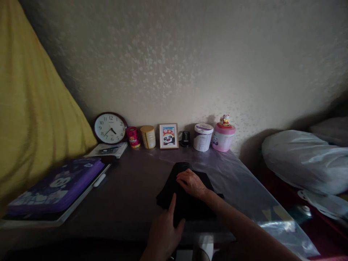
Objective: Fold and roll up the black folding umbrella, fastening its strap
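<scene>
A black folded cloth, perhaps a garment [199, 208], lies on the table near its front edge. My right hand [191, 184] rests on top of the cloth, palm down, its fingers reaching left across the fabric with the thumb a little apart. At the cloth's near left side is my left hand [166, 226], index finger stretched forward over the fabric and thumb spread away from it. The other fingers of that hand are mostly hidden in shadow. Nothing shows between the fingers of either hand.
A clear sheet covers the table [130, 188]. Along the wall stand a clock [110, 128], a red can [133, 137], a yellow can [148, 137], a panda picture [168, 136], a black object [185, 139] and two tubs [202, 137]. A purple case [58, 185] lies left; white bags [304, 159] sit right.
</scene>
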A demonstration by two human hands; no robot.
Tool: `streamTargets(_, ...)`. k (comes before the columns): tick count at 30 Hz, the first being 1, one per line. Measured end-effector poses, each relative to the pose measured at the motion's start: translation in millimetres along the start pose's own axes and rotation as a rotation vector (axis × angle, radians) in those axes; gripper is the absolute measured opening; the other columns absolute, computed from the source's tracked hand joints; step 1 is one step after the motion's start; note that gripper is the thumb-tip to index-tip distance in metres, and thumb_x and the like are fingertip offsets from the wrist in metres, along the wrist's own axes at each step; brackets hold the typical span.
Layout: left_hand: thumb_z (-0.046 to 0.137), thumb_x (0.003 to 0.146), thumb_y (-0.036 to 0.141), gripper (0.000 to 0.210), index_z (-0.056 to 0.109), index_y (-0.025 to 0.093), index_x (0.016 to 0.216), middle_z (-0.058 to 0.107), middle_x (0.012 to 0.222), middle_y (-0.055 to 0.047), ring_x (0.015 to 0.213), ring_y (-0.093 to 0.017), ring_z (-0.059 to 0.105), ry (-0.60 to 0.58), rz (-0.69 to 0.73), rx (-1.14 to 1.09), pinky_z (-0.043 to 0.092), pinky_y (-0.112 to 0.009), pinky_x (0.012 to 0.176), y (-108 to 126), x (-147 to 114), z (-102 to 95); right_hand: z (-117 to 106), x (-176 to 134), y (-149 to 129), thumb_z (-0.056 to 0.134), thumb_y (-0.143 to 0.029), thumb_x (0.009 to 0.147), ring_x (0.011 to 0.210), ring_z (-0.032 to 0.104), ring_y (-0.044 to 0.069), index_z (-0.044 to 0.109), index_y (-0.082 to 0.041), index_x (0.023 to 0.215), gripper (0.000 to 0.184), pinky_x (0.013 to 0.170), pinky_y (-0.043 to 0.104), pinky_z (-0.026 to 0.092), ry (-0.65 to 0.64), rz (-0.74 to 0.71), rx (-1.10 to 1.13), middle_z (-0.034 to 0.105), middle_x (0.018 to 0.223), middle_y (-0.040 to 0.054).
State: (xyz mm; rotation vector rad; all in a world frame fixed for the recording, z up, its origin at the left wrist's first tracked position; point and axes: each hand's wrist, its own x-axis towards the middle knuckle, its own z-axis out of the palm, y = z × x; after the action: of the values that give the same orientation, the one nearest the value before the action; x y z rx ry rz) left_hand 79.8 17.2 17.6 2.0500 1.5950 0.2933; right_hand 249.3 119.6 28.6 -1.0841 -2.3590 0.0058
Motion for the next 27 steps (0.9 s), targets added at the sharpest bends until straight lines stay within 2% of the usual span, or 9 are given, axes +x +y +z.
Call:
streamTargets(3, 0.042, 0.086, 0.036, 0.07, 0.005, 0.022, 0.143, 0.07, 0.088, -0.008, 0.08, -0.023, 0.066, -0.051, -0.037, -0.023, 0.041, -0.027, 0.065, 0.0, 2.0, 0.8, -1.9, -2.5, 1.1, 0.046, -0.019, 0.089, 0.089, 0.059, 0.015, 0.067, -0.018, 0.088, 0.021, 0.084, 0.03, 0.039, 0.003, -0.047, 0.003, 0.069, 0.098, 0.0046)
streamTargets(7, 0.041, 0.086, 0.034, 0.069, 0.006, 0.022, 0.143, 0.071, 0.088, -0.009, 0.078, -0.022, 0.066, -0.052, -0.027, -0.057, 0.04, -0.026, 0.063, 1.2, 2.8, 0.5, -1.1, -2.6, 13.5, 0.045, -0.024, 0.09, 0.092, 0.056, 0.017, 0.067, -0.02, 0.092, 0.023, 0.083, 0.031, 0.04, -0.008, -0.013, -0.037, 0.067, 0.105, 0.0042)
streamTargets(11, 0.043, 0.085, 0.033, 0.069, 0.009, 0.02, 0.143, 0.07, 0.093, -0.01, 0.083, -0.021, 0.066, -0.055, -0.03, -0.071, 0.042, -0.025, 0.067, 1.1, 3.7, -1.5, 1.0, 4.5, 33.0, 0.045, -0.023, 0.09, 0.101, 0.053, 0.02, 0.067, -0.02, 0.098, 0.024, 0.088, 0.035, 0.04, 0.021, 0.156, -0.132, 0.065, 0.111, 0.0062)
streamTargets(14, 0.045, 0.084, 0.032, 0.07, 0.009, 0.02, 0.143, 0.069, 0.098, -0.009, 0.087, -0.02, 0.065, -0.045, -0.015, -0.124, 0.042, -0.024, 0.072, -0.7, 4.5, -1.7, -1.4, 9.7, 36.5, 0.045, -0.022, 0.09, 0.106, 0.052, 0.021, 0.065, -0.018, 0.103, 0.024, 0.09, 0.037, 0.039, 0.084, 0.284, -0.171, 0.062, 0.115, 0.0089)
streamTargets(17, 0.045, 0.083, 0.031, 0.07, 0.011, 0.021, 0.143, 0.069, 0.1, -0.009, 0.09, -0.02, 0.065, -0.042, -0.019, -0.154, 0.043, -0.025, 0.073, -3.0, 5.1, -0.5, -3.2, 9.7, 29.2, 0.042, -0.025, 0.091, 0.103, 0.054, 0.018, 0.064, -0.018, 0.1, 0.025, 0.09, 0.034, 0.04, 0.083, 0.14, -0.08, 0.065, 0.108, 0.0087)
streamTargets(19, 0.046, 0.083, 0.03, 0.07, 0.011, 0.021, 0.143, 0.067, 0.105, -0.009, 0.093, -0.02, 0.064, -0.043, -0.012, -0.181, 0.043, -0.024, 0.075, -4.2, 5.4, 0.3, -0.9, 7.9, 24.9, 0.043, -0.027, 0.092, 0.099, 0.057, 0.017, 0.065, -0.018, 0.095, 0.025, 0.09, 0.032, 0.039, 0.024, -0.007, -0.013, 0.067, 0.099, 0.0069)
streamTargets(21, 0.046, 0.083, 0.029, 0.07, 0.011, 0.021, 0.143, 0.066, 0.109, -0.008, 0.096, -0.018, 0.063, -0.045, -0.004, -0.211, 0.043, -0.023, 0.077, -4.7, 5.6, 0.9, 3.6, 7.0, 25.2, 0.044, -0.027, 0.091, 0.1, 0.057, 0.017, 0.067, -0.019, 0.091, 0.024, 0.091, 0.032, 0.039, -0.028, -0.058, -0.008, 0.068, 0.095, 0.0062)
streamTargets(23, 0.046, 0.083, 0.028, 0.07, 0.011, 0.021, 0.143, 0.065, 0.111, -0.008, 0.097, -0.017, 0.063, -0.047, -0.007, -0.224, 0.043, -0.022, 0.078, -4.2, 5.5, 1.2, 7.1, 8.5, 29.7, 0.044, -0.026, 0.091, 0.104, 0.056, 0.019, 0.067, -0.019, 0.093, 0.024, 0.092, 0.035, 0.038, -0.042, 0.006, -0.053, 0.068, 0.1, 0.0065)
streamTargets(27, 0.043, 0.084, 0.025, 0.068, 0.01, 0.02, 0.143, 0.061, 0.119, -0.007, 0.102, -0.016, 0.06, -0.03, -0.008, -0.211, 0.042, -0.021, 0.082, -0.8, 3.6, 2.0, 1.1, 11.5, 44.0, 0.045, -0.025, 0.09, 0.11, 0.053, 0.02, 0.063, -0.019, 0.105, 0.025, 0.095, 0.035, 0.036, -0.006, 0.257, -0.126, 0.062, 0.116, 0.007)
